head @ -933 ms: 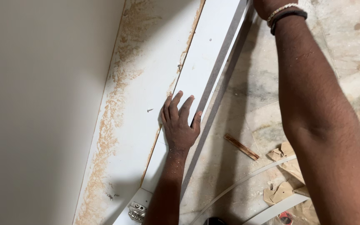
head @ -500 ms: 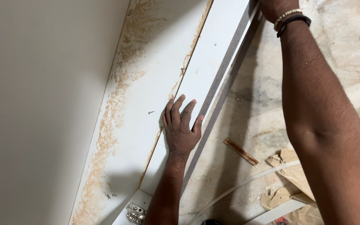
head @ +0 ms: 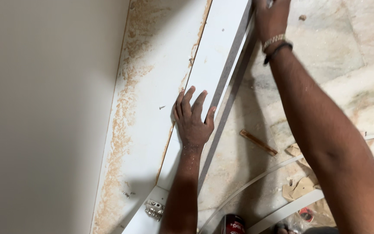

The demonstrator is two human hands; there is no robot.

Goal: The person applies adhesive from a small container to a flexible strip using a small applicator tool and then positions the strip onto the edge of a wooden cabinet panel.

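Nearest, below the long white board (head: 215,56): a metal hinge (head: 154,209) at its lower end, a red can (head: 233,224) just right of that. Left hand (head: 192,121) flat on the board's middle, fingers spread wide, holding nothing. Right of the board, on the marble floor (head: 325,56): a brown wood strip (head: 258,142), cardboard scraps (head: 299,187). Farthest: right hand (head: 271,17), bracelet at wrist, on the board's upper edge; grip impossible to tell.
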